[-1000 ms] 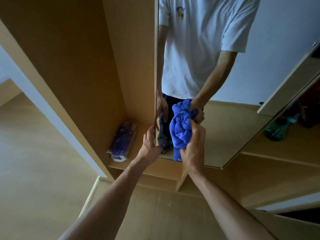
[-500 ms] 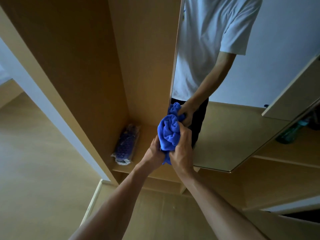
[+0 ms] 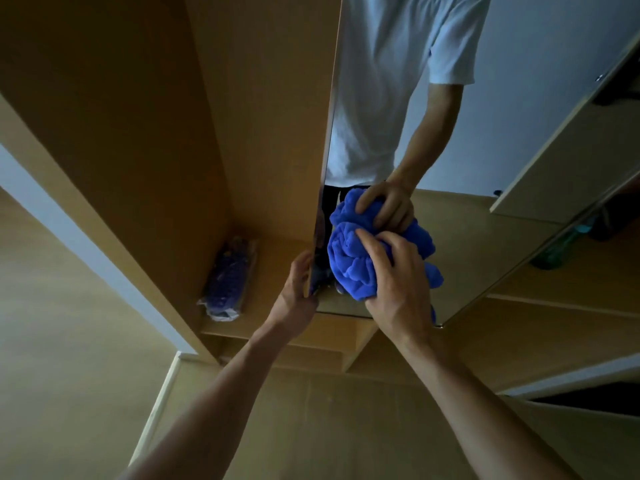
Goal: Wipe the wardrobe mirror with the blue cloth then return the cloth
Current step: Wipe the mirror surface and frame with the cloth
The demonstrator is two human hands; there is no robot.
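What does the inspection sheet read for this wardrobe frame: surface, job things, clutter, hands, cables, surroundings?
Surface: mirror on the wardrobe door; dirt or streaks cannot be judged in the dim light.
Job's things: blue cloth, bunched up and pressed on the glass near the lower left corner.
Clutter: plastic-wrapped purple packet on the wardrobe shelf left of the mirror; greenish bottle on a shelf to the right, dim.
Hands: right hand grips the cloth; left hand grips the mirror's left edge.
Cables: nothing seen.
Surroundings: wooden wardrobe panel, pale floor; the person's white T-shirt shows in the reflection.
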